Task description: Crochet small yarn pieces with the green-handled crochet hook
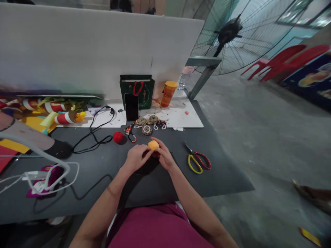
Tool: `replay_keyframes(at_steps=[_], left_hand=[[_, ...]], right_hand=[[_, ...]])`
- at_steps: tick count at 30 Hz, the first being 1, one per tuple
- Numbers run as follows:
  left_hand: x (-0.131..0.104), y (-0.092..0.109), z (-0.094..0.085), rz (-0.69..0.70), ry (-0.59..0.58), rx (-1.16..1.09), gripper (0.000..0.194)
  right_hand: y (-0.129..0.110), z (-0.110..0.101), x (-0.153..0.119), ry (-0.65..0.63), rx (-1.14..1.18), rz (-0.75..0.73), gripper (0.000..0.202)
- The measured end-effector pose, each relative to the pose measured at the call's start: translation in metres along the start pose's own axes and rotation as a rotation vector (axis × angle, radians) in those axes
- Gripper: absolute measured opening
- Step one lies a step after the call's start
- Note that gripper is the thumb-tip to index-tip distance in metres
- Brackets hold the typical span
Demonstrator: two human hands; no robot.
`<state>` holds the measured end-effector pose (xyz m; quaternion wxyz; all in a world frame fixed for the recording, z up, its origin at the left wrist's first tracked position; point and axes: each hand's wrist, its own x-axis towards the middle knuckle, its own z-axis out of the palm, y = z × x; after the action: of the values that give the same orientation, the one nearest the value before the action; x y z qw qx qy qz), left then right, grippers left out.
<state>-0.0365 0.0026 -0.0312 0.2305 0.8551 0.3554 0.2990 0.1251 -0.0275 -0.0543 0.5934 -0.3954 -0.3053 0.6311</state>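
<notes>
A small yellow-orange ball [153,145] is held between both hands above the dark table. My right hand [164,155] has its fingers wrapped round the ball's right side. My left hand [136,157] pinches at the ball's lower left edge. A red ball [118,137] lies to the left of my hands. Just beyond them are several coiled round pieces with beaded loops [147,130] and an orange-and-black beaded strand [132,137]. Scissors [196,161] with one yellow and one red handle lie to the right.
A black phone [131,107] leans on a green paper bag [147,93], near an orange bottle [169,94]. Black cord [90,130], white cables [73,163] and red-and-white rolls [64,118] are at left. A fan [229,31] stands behind at right.
</notes>
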Motion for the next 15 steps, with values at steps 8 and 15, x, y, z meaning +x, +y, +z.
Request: replay_keyframes(at_steps=[8,15], left_hand=[[-0.0007,0.0018,0.0081,0.045,-0.036,-0.002,0.027],[-0.0009,0.0039,0.0084,-0.011,0.026,-0.025,0.029]], right_hand=[[0.0007,0.0034,-0.0005,0.019,-0.080,-0.040,0.056],[-0.0002,0.0013,0.0024,0.099,-0.040,-0.059,0.052]])
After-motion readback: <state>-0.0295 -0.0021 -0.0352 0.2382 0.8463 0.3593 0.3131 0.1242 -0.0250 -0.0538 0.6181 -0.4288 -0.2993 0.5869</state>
